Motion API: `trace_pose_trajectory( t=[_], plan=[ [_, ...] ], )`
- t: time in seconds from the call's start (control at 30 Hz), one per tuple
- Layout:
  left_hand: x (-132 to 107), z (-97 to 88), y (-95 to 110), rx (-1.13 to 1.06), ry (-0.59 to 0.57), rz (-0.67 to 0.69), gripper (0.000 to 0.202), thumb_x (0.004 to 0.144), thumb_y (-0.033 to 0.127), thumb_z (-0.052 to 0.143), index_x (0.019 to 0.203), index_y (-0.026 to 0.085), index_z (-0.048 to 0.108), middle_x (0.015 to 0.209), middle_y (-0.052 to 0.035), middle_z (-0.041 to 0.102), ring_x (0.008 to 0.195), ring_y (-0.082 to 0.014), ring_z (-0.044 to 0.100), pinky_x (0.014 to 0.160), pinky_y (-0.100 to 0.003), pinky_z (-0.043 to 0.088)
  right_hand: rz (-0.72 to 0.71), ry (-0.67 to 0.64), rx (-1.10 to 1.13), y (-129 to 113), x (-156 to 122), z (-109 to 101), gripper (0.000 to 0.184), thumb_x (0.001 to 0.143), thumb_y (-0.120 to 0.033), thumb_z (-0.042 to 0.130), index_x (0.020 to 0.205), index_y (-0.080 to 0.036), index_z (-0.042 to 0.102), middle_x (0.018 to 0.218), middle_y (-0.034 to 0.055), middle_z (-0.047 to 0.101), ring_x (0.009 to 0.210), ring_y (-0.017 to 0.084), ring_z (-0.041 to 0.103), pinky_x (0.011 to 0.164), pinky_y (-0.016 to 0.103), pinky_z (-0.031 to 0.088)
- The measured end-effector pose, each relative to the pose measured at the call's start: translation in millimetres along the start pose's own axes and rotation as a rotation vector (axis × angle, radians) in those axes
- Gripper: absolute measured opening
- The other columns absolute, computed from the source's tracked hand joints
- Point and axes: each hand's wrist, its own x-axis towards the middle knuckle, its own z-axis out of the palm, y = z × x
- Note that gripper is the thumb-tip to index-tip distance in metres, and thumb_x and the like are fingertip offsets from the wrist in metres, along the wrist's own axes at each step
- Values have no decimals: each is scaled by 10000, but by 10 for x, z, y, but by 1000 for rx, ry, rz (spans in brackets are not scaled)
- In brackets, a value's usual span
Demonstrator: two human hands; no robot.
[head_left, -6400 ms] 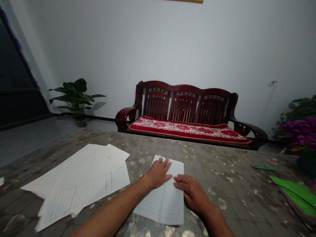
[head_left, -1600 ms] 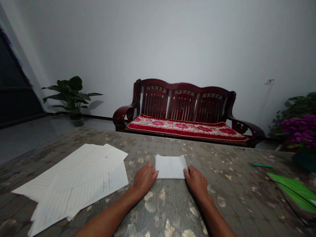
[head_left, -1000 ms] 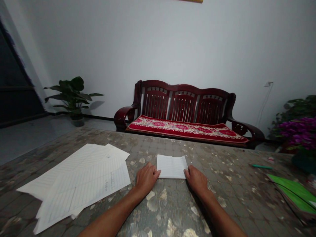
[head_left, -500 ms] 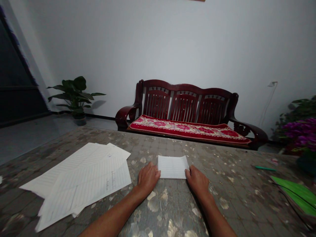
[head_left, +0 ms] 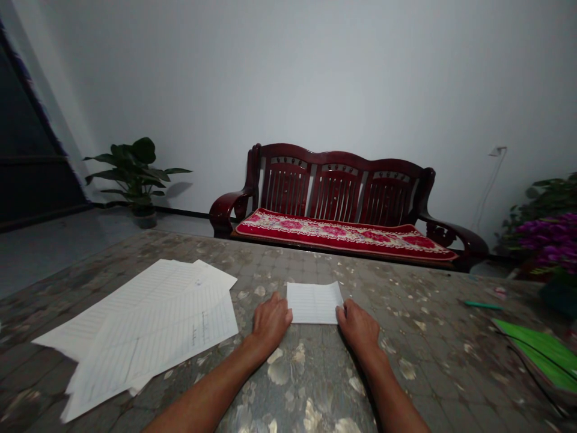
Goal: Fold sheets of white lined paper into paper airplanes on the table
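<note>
Facing me across the patterned tablecloth [head_left: 428,367], a dark red wooden bench [head_left: 337,157] with three slatted back panels and curved arms stands near the pale wall [head_left: 315,72], a red floral seat mat [head_left: 342,231] spread along it. Over to my left I see a broad-leaved plant [head_left: 137,169] in a dark pot [head_left: 145,220] on the floor. On my right, a white wall socket [head_left: 497,151] trails a thin cable, and purple flowers [head_left: 550,237] crowd the edge of my view. Near them on the cloth lie a slim teal pen [head_left: 482,305] and a bright green folder [head_left: 550,374], with a thin black cord [head_left: 525,341] across it.
</note>
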Motion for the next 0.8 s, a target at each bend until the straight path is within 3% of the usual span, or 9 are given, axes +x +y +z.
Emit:
trace_pose_trajectory(
  t=[0.17,0.23,0.3,0.4,0.53,0.63,0.7,0.8],
  plan=[
    [4,9,-3,33,43,15,210,909,226,483,953,166,679,1067,-126,643,1014,-274,597,891,-389,425,-19,33,0,-14,-7,13,270,976,-352,399,974,-190,615,991,99,704,922,223,676,688,282,419],
    [6,24,-10,55,94,21,200,885,213,536,1050,192,648,1146,-118,622,1081,-286,551,932,-415,400,-29,52,-7,-19,-5,28,250,971,-341,417,1002,-181,607,1023,106,687,938,221,667,705,282,422],
    [14,46,-20,67,148,69,319,881,178,552,1193,235,589,1291,-107,562,1162,-290,498,975,-436,373,-28,67,-15,-23,-1,44,238,965,-337,437,1033,-174,597,1050,112,671,944,222,661,712,283,425],
    [39,70,-23,84,162,267,412,928,150,500,1311,299,514,1405,-85,494,1252,-280,439,1019,-438,347,-26,79,-28,-24,2,57,239,962,-336,449,1068,-172,586,1057,115,658,940,229,655,717,287,425],
    [65,53,23,128,159,553,354,965,180,480,1287,317,531,1427,-80,493,1289,-273,432,1060,-463,313,-40,117,-76,-1,-6,43,278,963,-367,466,1117,-166,581,1060,127,641,964,256,634,756,315,423],
    [68,36,91,116,171,670,315,960,160,494,1241,283,568,1468,-83,464,1343,-264,398,1118,-479,254,-34,138,-107,17,-12,32,310,955,-404,491,1138,-170,583,1070,134,629,988,274,609,786,337,417],
    [71,39,152,62,118,652,261,954,144,494,1167,240,613,1374,-93,551,1310,-249,442,1105,-433,298,-33,144,-112,19,-14,34,318,955,-406,494,1155,-175,583,1091,137,620,1009,283,592,794,348,414],
    [86,61,293,-14,4,462,239,952,114,453,1055,188,655,1149,-102,657,1139,-232,566,989,-360,421,-42,149,-106,7,-17,46,313,957,-387,493,1174,-181,584,1109,137,611,1041,291,569,810,363,406]
  ],
)
